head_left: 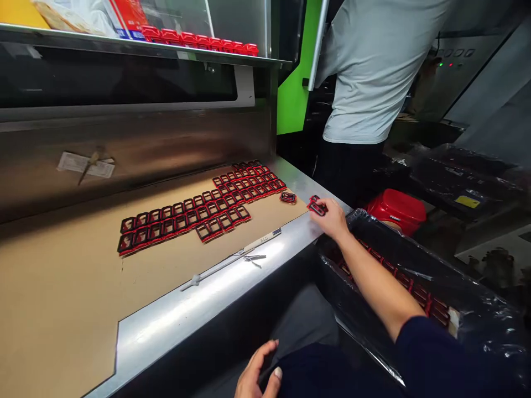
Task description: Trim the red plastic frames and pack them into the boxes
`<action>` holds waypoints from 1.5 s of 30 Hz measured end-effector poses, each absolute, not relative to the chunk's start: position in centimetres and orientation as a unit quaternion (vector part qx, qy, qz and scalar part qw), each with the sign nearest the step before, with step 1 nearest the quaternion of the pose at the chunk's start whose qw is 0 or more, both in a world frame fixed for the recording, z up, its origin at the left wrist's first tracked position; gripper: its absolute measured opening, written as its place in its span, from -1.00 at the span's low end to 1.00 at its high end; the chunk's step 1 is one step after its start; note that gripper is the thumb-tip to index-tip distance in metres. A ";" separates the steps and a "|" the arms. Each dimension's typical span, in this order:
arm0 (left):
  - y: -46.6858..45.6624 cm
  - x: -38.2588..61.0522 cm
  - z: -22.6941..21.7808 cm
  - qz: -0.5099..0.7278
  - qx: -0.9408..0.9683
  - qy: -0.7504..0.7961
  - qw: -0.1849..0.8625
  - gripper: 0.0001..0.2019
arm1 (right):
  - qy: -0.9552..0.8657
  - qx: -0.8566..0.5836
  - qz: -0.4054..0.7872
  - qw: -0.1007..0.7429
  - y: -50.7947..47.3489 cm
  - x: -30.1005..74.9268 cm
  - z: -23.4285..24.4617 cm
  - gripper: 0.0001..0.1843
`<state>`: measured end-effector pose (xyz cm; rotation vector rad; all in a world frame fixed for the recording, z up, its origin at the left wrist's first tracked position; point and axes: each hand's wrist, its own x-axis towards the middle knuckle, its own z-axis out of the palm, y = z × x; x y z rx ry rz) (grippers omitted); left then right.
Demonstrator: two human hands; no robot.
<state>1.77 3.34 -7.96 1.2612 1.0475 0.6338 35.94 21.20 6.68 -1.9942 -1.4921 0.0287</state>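
My right hand (332, 219) is closed on small black-and-red plastic frames (317, 208) at the right end of the bench. Two seem to be in its fingers, partly covered by them. A single similar frame (287, 197) lies on the brown board just left of that hand. Beyond it, several rows of these frames (178, 221) lie side by side across the board. Low in the view, my left hand (257, 373) hovers over my lap, thumb and fingers apart, holding nothing.
Nippers (254, 260) and a long marked tool (232, 258) lie along the metal edge. To the right, a box lined with black plastic (398, 243) holds more frames; behind it is a red bin (396, 210). A person (373, 72) stands beyond. Red parts (199, 41) line the shelf.
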 end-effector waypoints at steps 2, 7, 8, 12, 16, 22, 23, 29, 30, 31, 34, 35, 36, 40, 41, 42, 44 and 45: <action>3.5 3.8 -5.1 0.407 0.428 0.406 0.697 -0.43 | -0.616 -0.708 0.032 0.343 17.1 30.8 5.9 -0.74; 4.3 5.9 0.6 0.509 0.165 0.441 0.720 -0.32 | -0.793 -0.430 0.177 0.394 6.8 19.3 2.8 -0.50; 4.4 5.3 0.9 0.501 0.121 0.467 0.719 -0.37 | -0.790 -0.426 0.221 0.381 5.7 18.4 2.5 -0.43; 2.4 1.8 0.6 0.460 0.063 0.482 0.743 -0.57 | -0.635 -0.456 0.533 0.322 5.5 18.7 2.0 -0.43; -0.2 -0.4 1.0 0.447 0.210 0.501 0.711 -0.59 | -0.421 -0.367 0.797 0.232 7.2 19.7 1.3 -0.58; -0.5 -0.3 2.9 0.399 0.542 0.544 0.500 -0.90 | -0.346 -0.278 0.868 0.223 8.2 16.7 0.8 -0.61; -0.4 -0.3 3.0 0.401 0.572 0.545 0.463 -0.92 | -0.341 -0.281 0.868 0.226 8.2 16.3 0.8 -0.59; -0.2 -0.5 2.4 0.386 0.676 0.552 0.300 -0.86 | -0.369 -0.387 0.790 0.300 7.2 16.6 1.4 -0.52; -0.1 -0.6 2.3 0.380 0.683 0.554 0.286 -0.85 | -0.372 -0.406 0.774 0.311 7.0 17.0 1.5 -0.59; 0.0 -0.6 2.1 0.374 0.689 0.555 0.278 -0.85 | -0.373 -0.420 0.766 0.313 6.8 17.4 1.7 -0.67; 0.4 -0.5 1.6 0.362 0.704 0.544 0.279 -0.84 | -0.364 -0.423 0.779 0.287 6.5 18.3 2.2 -0.72; 0.5 -0.5 1.5 0.361 0.706 0.538 0.286 -0.84 | -0.356 -0.418 0.788 0.277 6.4 18.4 2.3 -0.69; 0.6 -0.4 1.4 0.361 0.706 0.533 0.296 -0.82 | -0.348 -0.413 0.797 0.271 6.3 18.6 2.4 -0.66; 0.8 -0.3 1.2 0.356 0.702 0.518 0.336 -0.81 | -0.312 -0.410 0.815 0.265 6.1 18.7 2.2 -0.64; 0.9 -0.3 1.3 0.353 0.701 0.518 0.341 -0.83 | -0.305 -0.412 0.817 0.264 6.1 18.6 2.1 -0.65; 0.9 -0.3 1.3 0.351 0.700 0.518 0.345 -0.86 | -0.299 -0.414 0.819 0.262 6.1 18.6 2.0 -0.68; 0.9 -0.3 1.6 0.349 0.695 0.518 0.356 -0.90 | -0.288 -0.418 0.821 0.262 6.1 18.6 1.7 -0.74; 0.9 -0.3 1.7 0.348 0.693 0.518 0.360 -0.91 | -0.282 -0.420 0.822 0.263 6.1 18.5 1.5 -0.77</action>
